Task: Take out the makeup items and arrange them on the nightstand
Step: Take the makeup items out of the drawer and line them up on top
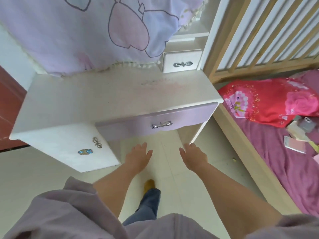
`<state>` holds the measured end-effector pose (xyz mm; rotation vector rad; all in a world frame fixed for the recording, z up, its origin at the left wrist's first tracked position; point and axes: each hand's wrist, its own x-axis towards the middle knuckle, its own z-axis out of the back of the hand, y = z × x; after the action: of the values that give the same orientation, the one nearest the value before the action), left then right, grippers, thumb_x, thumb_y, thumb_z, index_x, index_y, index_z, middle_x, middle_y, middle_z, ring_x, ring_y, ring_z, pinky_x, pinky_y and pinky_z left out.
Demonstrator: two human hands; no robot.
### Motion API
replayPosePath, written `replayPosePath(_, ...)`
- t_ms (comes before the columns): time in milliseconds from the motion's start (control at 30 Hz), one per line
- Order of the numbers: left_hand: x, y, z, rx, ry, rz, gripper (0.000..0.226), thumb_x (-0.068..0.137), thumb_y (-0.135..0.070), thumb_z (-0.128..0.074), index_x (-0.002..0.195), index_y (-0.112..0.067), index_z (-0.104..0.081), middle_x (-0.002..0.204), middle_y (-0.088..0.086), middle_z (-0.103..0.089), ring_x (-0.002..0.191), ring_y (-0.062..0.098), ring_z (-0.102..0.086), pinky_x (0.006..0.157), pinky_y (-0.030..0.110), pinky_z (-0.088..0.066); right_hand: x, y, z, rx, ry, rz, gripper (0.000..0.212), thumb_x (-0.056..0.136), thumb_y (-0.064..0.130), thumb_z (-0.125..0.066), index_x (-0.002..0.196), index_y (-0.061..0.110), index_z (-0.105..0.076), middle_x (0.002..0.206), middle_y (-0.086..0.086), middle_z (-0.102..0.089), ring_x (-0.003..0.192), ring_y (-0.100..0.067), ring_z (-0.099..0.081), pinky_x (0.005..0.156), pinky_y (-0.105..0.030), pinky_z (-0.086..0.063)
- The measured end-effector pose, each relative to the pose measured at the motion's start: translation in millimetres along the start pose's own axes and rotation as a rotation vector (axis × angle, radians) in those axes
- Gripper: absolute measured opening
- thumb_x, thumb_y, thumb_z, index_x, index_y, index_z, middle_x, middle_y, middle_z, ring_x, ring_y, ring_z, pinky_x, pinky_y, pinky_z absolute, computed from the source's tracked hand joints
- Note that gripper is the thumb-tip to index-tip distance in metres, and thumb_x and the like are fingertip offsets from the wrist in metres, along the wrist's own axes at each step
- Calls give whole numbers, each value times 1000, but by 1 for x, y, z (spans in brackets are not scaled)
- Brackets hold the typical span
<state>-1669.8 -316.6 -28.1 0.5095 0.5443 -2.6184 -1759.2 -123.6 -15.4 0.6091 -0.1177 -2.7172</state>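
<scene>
A white nightstand (96, 99) stands in front of me with a bare, slightly dusty top. Its lilac front drawer (155, 121) is closed and carries a silver bow handle (161, 125). A small white drawer (181, 62) with the same kind of handle sits at the back right of the top, also closed. My left hand (138, 156) hangs below the front drawer with fingers straight, holding nothing. My right hand (193, 156) reaches forward beside the nightstand's right leg, fingers relaxed and empty. No makeup items are in view.
A white side cabinet door (72, 149) with a bow handle is at lower left. A lilac cloth (86, 31) hangs over the back of the nightstand. A wooden-framed bed (245, 152) with a red pillow (269, 100) and small items lies to the right.
</scene>
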Motion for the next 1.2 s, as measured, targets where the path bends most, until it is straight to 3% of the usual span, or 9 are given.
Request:
replayPosePath(167, 89, -5, 33, -270, 86, 124, 44, 100, -34, -32, 130, -4, -43, 127, 18, -52, 115, 34, -51, 94, 37, -41, 99, 18, 20, 141, 93, -76, 41, 102, 37, -24, 133, 15, -39, 131, -9, -43, 116, -28, -51, 86, -37, -42)
replayPosePath(300, 144, -16, 25, -572, 232, 349, 46, 100, -35, -32, 133, -4, -42, 133, 18, -50, 120, 34, -48, 99, 36, -38, 159, 27, 20, 264, 166, -142, 42, 102, 34, -27, 136, 12, -39, 135, -11, -45, 122, -29, -48, 94, -40, -40)
replayPosePath(400, 165, -26, 14, -897, 276, 531, 42, 99, -37, -35, 124, -4, -46, 120, 15, -55, 106, 30, -55, 92, 37, -43, 193, 30, 18, 296, 275, -120, 40, 103, 26, -27, 130, 4, -45, 127, -17, -52, 118, -33, -49, 94, -40, -41)
replayPosePath(500, 172, -38, 7, -1285, 257, 708, 30, 99, -29, -42, 122, -12, -48, 104, 9, -58, 91, 23, -57, 84, 36, -46, 214, 32, 12, 567, 387, -228, 38, 102, 27, -31, 119, 3, -55, 117, -19, -60, 107, -35, -58, 92, -42, -47)
replayPosePath(567, 174, -40, 1, -1439, 195, 761, 26, 98, -25, -46, 119, -12, -51, 99, 8, -61, 91, 24, -59, 84, 37, -48, 219, 31, 6, 839, 460, -362, 27, 99, 28, -37, 103, 10, -58, 105, -13, -64, 90, -27, -62, 78, -35, -51)
replayPosePath(633, 175, -41, -6, -1517, 124, 799, 21, 97, -22, -48, 115, -11, -53, 94, 6, -63, 91, 23, -60, 81, 36, -49, 218, 28, 3, 982, 504, -429, 21, 97, 28, -40, 94, 14, -56, 95, -6, -65, 78, -20, -60, 66, -28, -46)
replayPosePath(800, 174, -49, -12, -1613, 5, 856, 9, 95, -16, -49, 103, -12, -53, 90, 6, -59, 90, 22, -58, 80, 41, -52, 210, 21, -1, 1141, 446, -442, 19, 96, 23, -42, 92, 15, -58, 87, -2, -63, 73, -15, -56, 64, -25, -40)
replayPosePath(1100, 133, -68, -52, -1778, -127, 952, 9, 94, -13, -46, 88, -14, -53, 94, 9, -56, 94, 23, -56, 73, 38, -54, 165, -2, -19, 1190, 499, -484, 18, 98, 14, -41, 98, 4, -56, 89, -7, -63, 84, -21, -60, 82, -34, -47)
replayPosePath(1200, 115, -81, -71, -1895, -226, 967, 6, 95, -12, -48, 97, -11, -53, 95, 8, -55, 99, 21, -54, 73, 34, -54, 147, -14, -31, 1214, 509, -485, 15, 95, 11, -42, 97, 6, -55, 80, -5, -62, 74, -16, -60, 74, -30, -49)
